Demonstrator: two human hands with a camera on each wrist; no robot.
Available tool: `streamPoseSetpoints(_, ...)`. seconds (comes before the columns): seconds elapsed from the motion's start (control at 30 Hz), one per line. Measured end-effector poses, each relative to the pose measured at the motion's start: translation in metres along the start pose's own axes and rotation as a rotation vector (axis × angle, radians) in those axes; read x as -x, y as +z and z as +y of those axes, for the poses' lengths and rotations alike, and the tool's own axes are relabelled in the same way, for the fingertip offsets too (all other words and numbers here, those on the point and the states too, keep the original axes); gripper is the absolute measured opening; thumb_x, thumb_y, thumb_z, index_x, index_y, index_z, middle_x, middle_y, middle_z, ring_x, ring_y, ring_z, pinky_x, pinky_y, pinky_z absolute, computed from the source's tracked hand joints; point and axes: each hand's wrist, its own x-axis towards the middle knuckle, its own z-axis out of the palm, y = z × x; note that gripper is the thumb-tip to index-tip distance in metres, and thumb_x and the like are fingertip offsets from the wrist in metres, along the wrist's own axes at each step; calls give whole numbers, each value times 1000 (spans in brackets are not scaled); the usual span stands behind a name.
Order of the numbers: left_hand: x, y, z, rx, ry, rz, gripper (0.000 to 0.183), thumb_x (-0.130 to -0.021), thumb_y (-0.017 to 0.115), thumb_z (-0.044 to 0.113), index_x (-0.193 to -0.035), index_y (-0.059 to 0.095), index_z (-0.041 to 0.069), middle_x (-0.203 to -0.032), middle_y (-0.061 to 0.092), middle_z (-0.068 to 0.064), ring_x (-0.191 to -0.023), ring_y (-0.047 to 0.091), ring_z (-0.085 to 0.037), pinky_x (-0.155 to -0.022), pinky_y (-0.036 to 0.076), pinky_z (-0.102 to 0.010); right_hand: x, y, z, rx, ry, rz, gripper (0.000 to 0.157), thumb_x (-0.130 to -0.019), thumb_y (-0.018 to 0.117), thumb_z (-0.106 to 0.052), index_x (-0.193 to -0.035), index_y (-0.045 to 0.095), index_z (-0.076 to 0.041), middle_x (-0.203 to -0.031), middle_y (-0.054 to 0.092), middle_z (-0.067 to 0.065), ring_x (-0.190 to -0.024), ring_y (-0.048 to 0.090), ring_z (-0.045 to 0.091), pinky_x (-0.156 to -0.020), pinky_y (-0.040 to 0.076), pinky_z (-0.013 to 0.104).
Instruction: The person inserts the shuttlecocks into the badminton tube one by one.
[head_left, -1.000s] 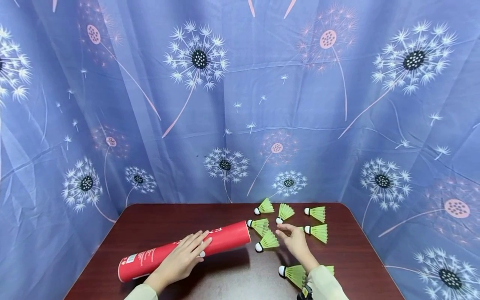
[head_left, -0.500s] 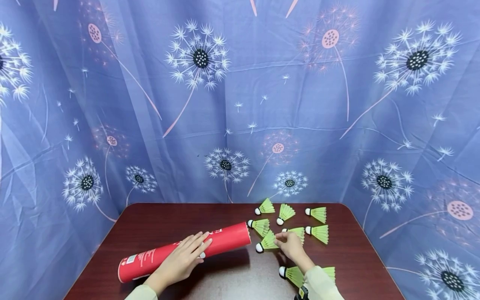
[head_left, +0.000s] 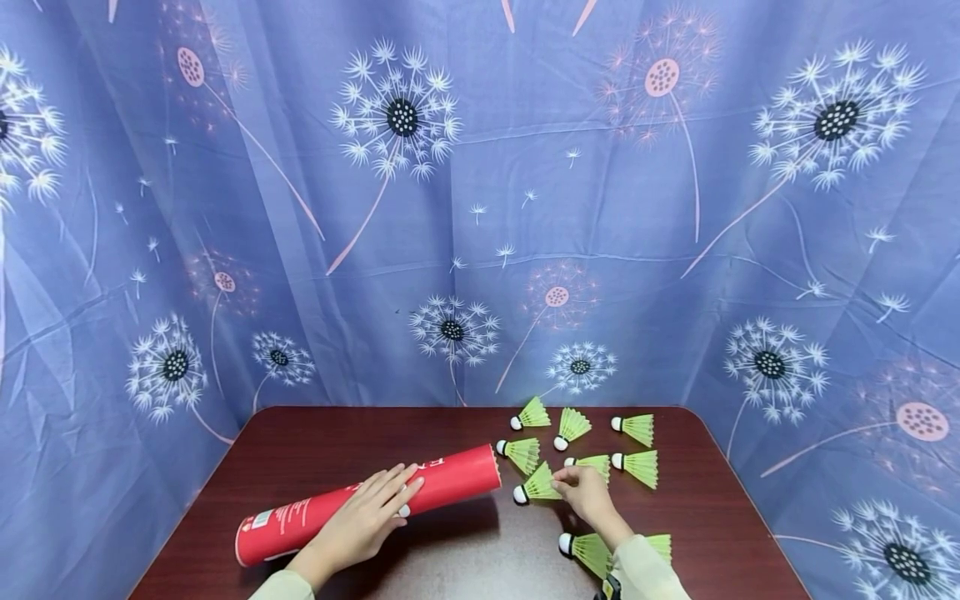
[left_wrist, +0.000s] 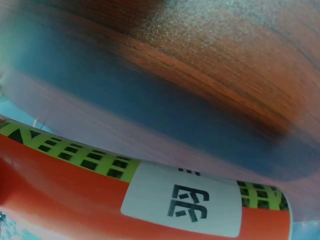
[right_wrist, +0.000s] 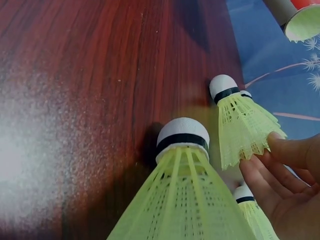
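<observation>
My left hand (head_left: 369, 518) lies over a red shuttlecock tube (head_left: 461, 481) and grips it, with fingers across its top. The tube slants on the table, its right end higher and facing the shuttlecocks. Its printed side (left_wrist: 185, 202) fills the lower left wrist view. My right hand (head_left: 587, 497) pinches the skirt rim of a yellow-green shuttlecock (head_left: 537, 485), whose white cork points left. In the right wrist view, the thumb (right_wrist: 290, 150) is at the rim of that shuttlecock (right_wrist: 240, 125). A nearer shuttlecock (right_wrist: 185, 195) lies below the wrist.
Several more shuttlecocks lie around my right hand, among them one at the back right (head_left: 634, 429) and one beside the tube mouth (head_left: 520, 452). Part of the shuttlecock (head_left: 588, 552) under my right sleeve is hidden. A blue dandelion curtain (head_left: 480, 208) surrounds the brown table (head_left: 337, 429).
My right hand has moved down from beside the back shuttlecocks to the front one's skirt and has taken its rim. The left hand and the tube stay in place.
</observation>
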Motion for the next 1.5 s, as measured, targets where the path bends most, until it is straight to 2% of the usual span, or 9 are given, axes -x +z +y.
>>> streamPoseSetpoints(0.1,-1,-1,0,3,3,0,54,-104,24,37,-140,49,6,-142,48,-16,-129,47,-32,-93,46,-50,0,-1,-5,7,58,10,6,-82,73,-3,-78,71,2,-71,68,6,-59,53,6,-54,44,22)
streamPoseSetpoints(0.23,-1,-1,1,6,2,-5,54,-104,25,38,-140,49,6,-144,46,-14,-129,47,-31,-94,46,-51,1,-4,-10,18,57,46,5,-80,75,-2,-79,72,2,-73,70,6,-58,56,5,-54,45,20)
streamPoseSetpoints(0.57,-1,-1,1,9,2,10,53,-105,26,38,-139,50,6,-140,50,-17,-129,47,-32,-93,46,-51,1,-10,-9,-72,79,90,4,-80,74,0,-84,75,-1,-79,72,10,-62,66,11,-57,51,20)
streamPoseSetpoints(0.83,-1,-2,2,2,1,5,53,-104,25,38,-139,50,6,-142,49,-16,-129,47,-32,-92,46,-50,0,-11,-14,-126,32,144,6,-79,75,-2,-84,74,-2,-78,73,9,-65,65,5,-59,51,19)
streamPoseSetpoints(1.07,0,-1,2,1,-4,-1,53,-104,26,38,-140,49,7,-142,48,-15,-130,46,-31,-93,45,-50,-1,-5,-23,-301,24,154,7,-80,73,2,-87,73,2,-81,72,16,-69,68,6,-65,56,24)
streamPoseSetpoints(1.13,-1,-1,3,2,-1,-1,50,-104,31,36,-140,49,7,-141,49,-16,-129,47,-31,-93,46,-50,0,-6,-31,-343,18,143,8,-81,71,4,-88,72,5,-82,72,18,-70,69,11,-66,57,25)
streamPoseSetpoints(1.3,-3,1,4,-3,9,5,50,-104,30,35,-140,50,6,-140,50,-17,-128,48,-32,-93,46,-50,0,0,-36,-370,-9,144,8,-81,71,4,-88,72,6,-80,71,19,-70,69,15,-65,57,25)
streamPoseSetpoints(1.33,-3,2,4,-6,11,7,53,-105,24,37,-140,50,7,-140,50,-17,-128,48,-32,-93,46,-50,-2,3,-32,-371,-20,149,8,-80,72,3,-88,73,4,-79,71,17,-68,68,12,-65,56,25)
streamPoseSetpoints(1.5,-3,3,4,-2,13,4,53,-104,26,37,-140,49,7,-139,51,-17,-129,47,-32,-93,46,-50,-2,10,-36,-351,-70,151,5,-80,74,1,-84,74,0,-74,71,13,-65,65,6,-61,55,23)
